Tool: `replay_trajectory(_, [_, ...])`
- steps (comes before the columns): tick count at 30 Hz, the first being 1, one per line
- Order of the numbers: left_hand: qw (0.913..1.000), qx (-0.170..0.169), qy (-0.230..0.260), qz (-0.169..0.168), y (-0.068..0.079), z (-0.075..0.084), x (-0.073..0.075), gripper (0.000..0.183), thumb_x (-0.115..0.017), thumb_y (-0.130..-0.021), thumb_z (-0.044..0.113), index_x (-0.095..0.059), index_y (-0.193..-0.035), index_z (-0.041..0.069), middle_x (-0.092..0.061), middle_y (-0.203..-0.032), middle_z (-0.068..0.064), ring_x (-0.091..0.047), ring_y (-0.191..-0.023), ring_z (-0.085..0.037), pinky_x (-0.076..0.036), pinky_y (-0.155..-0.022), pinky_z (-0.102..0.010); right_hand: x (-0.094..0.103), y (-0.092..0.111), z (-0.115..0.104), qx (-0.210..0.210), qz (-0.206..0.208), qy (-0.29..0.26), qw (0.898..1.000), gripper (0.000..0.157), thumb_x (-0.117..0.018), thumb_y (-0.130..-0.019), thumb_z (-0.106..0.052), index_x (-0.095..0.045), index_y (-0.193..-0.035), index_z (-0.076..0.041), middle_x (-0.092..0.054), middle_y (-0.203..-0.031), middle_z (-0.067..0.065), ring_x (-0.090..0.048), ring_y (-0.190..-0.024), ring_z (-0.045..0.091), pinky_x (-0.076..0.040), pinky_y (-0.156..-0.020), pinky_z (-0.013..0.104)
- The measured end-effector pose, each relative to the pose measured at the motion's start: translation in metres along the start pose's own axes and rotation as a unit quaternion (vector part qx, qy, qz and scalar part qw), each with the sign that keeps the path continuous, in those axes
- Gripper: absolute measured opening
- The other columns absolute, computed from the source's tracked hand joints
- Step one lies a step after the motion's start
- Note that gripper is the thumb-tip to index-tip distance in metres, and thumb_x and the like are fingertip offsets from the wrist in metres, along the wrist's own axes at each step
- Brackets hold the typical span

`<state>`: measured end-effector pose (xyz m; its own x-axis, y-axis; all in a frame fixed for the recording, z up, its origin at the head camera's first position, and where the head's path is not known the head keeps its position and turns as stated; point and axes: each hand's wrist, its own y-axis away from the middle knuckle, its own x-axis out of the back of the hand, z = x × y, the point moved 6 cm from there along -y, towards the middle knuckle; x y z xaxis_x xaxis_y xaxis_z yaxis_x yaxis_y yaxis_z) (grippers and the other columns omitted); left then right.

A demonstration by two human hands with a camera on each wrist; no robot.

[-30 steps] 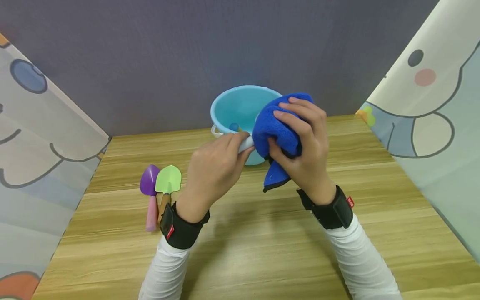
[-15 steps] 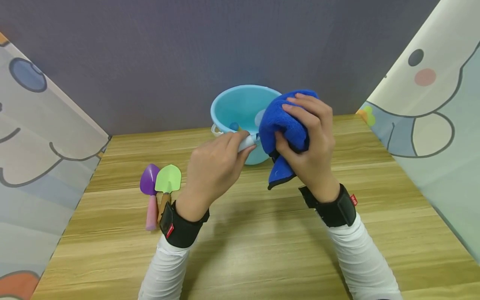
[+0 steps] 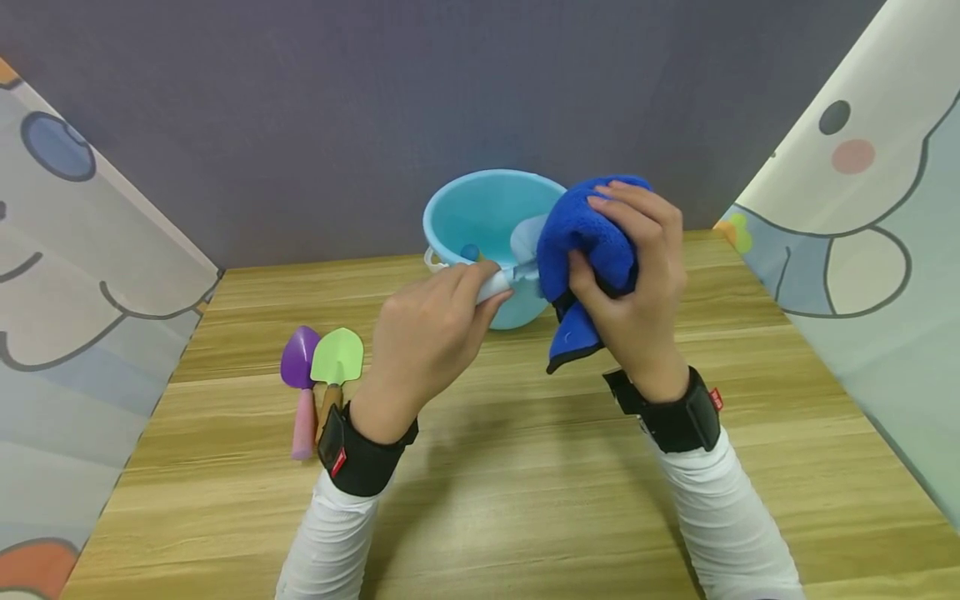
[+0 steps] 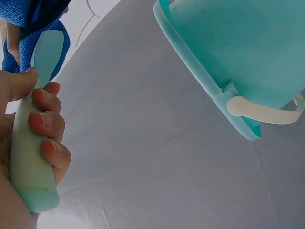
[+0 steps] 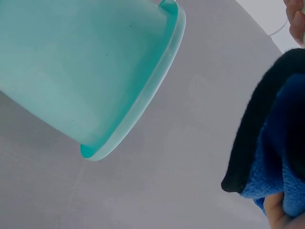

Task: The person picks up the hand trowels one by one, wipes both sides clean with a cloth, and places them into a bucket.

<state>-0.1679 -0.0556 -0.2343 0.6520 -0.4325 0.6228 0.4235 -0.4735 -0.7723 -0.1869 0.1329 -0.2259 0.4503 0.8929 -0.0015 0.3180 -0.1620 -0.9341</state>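
Note:
My left hand [image 3: 431, 333] grips the pale handle of a light blue toy shovel [image 4: 31, 148], fingers curled round it in the left wrist view. The shovel's blade [image 3: 527, 237] points right and is partly covered by a blue towel [image 3: 579, 237] with black edging. My right hand [image 3: 641, 275] holds that towel bunched, fingers on top and thumb on the near side. One towel corner hangs below the hand. Both hands are in front of a light blue bucket [image 3: 521, 313], overlapping its near side in the head view.
A purple toy shovel [image 3: 299, 354] with a pink handle and a green toy shovel [image 3: 337, 357] with a brown handle lie side by side on the wooden table [image 3: 525, 500], at left. A small blue ball [image 3: 469, 252] is inside the bucket. A grey wall [image 3: 337, 125] stands behind.
My right hand has drawn the towel rightward and slightly away along the shovel, so more of the neck and blade shows. My left hand stays almost still, gripping the handle.

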Motion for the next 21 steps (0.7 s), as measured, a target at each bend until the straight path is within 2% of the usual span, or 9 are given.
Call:
replay_trajectory(6, [1.0000,-0.001,0.002,0.002,0.000,0.000,0.002,0.029,-0.065,-0.101,0.031,-0.069,-0.114,0.005,-0.076,-0.092,-0.005,-0.070,-0.068,-0.017,-0.052,-0.054,-0.031,0.005,-0.001,0.002,-0.010,0.020,0.011,1.000,0.044,-0.072,-0.088,-0.028,-0.062,-0.116,0.005,-0.063,-0.122,0.027,-0.058,-0.124,0.036,-0.040,-0.116,0.048])
replay_trajectory(14, [0.9999,0.007,0.010,-0.005,-0.001,-0.002,-0.002,0.026,-0.063,-0.102,0.031,-0.068,-0.115,0.009,-0.069,-0.081,-0.002,-0.058,-0.057,-0.015,-0.042,-0.047,-0.028,0.008,-0.003,0.002,-0.004,0.050,0.012,0.999,0.046,-0.071,-0.088,-0.034,-0.061,-0.113,0.004,-0.064,-0.121,0.026,-0.060,-0.122,0.036,-0.041,-0.114,0.048])
replay_trajectory(21, [0.9998,0.008,0.018,-0.008,-0.002,-0.002,-0.003,0.025,-0.064,-0.101,0.031,-0.068,-0.115,0.010,-0.065,-0.076,-0.001,-0.054,-0.054,-0.014,-0.039,-0.046,-0.027,0.012,-0.003,-0.008,0.015,0.084,0.011,0.996,0.047,-0.072,-0.086,-0.034,-0.060,-0.109,0.005,-0.065,-0.117,0.026,-0.061,-0.119,0.038,-0.043,-0.112,0.051])
